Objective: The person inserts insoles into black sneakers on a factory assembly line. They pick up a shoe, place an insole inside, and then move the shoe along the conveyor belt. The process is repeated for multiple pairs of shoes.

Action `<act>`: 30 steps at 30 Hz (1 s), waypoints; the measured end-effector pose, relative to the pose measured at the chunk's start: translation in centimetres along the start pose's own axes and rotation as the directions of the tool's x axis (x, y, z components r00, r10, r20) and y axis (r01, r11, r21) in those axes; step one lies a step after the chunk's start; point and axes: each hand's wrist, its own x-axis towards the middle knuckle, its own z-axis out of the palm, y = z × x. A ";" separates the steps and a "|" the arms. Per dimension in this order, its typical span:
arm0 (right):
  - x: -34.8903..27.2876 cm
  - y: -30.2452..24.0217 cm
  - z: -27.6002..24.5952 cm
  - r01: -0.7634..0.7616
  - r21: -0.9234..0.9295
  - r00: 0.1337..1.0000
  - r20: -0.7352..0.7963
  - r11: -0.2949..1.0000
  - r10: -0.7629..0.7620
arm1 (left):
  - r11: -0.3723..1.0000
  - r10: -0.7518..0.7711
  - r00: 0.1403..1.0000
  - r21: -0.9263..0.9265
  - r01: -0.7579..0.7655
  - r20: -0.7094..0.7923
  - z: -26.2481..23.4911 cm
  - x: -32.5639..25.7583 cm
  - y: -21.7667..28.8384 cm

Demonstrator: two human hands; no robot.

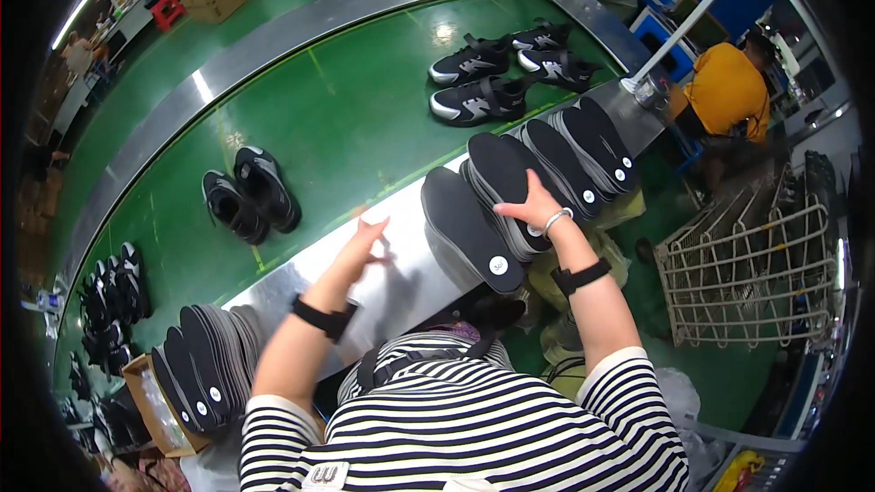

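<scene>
My left hand (pixel 368 242) is raised over the bare metal ledge (pixel 387 299), its fingers apart and nothing in them. My right hand (pixel 538 204) is at the near right side of a stack of black insoles (pixel 495 164). Its thumb and index finger are spread against the dark top insole; the other fingers are partly hidden. Left of that stack, a second stack of insoles (pixel 463 219) shows a round white sticker at its near end. Farther right stand a third insole stack (pixel 558 159) and a fourth one (pixel 597 137).
Beyond the ledge runs a green belt (pixel 365 118) carrying a pair of black shoes (pixel 251 196) and several black-grey sneakers (pixel 478 100). More insole stacks (pixel 214 346) stand at left beside a cardboard box (pixel 155 401). A wire cart (pixel 747 273) and a person in yellow (pixel 726 91) are at right.
</scene>
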 end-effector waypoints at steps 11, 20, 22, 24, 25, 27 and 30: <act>0.7 1.7 -1.4 0.135 0.097 0.978 0.145 0.986 -0.148 | 0.831 -0.194 0.941 -0.463 0.308 0.277 12.1 4.0 -1.8; 2.0 1.2 -4.0 0.152 0.015 0.935 0.322 0.988 -0.148 | 0.894 -0.202 0.877 -0.283 0.347 0.435 9.2 3.8 -2.3; 3.5 0.8 -4.7 0.075 0.084 0.980 0.176 0.994 -0.089 | 0.945 -0.162 0.932 -0.221 0.241 0.325 6.8 3.0 -3.1; 5.7 1.3 -5.4 0.112 0.140 0.993 0.010 0.984 -0.115 | 0.995 -0.067 0.992 -0.065 0.074 0.109 4.6 2.6 -4.1; 7.2 2.0 -5.6 0.155 0.004 0.984 -0.088 0.988 -0.154 | 0.999 -0.002 1.000 0.048 0.003 -0.012 3.5 2.7 -5.0; 10.7 2.9 -6.2 0.190 -0.221 0.968 -0.118 0.957 -0.220 | 0.791 0.384 0.912 0.561 -0.244 -0.144 0.8 3.7 -7.4; 15.0 1.2 -5.7 0.136 -0.481 0.940 -0.213 0.866 -0.266 | 0.567 0.470 0.844 0.821 -0.065 -0.258 -1.8 2.8 -8.7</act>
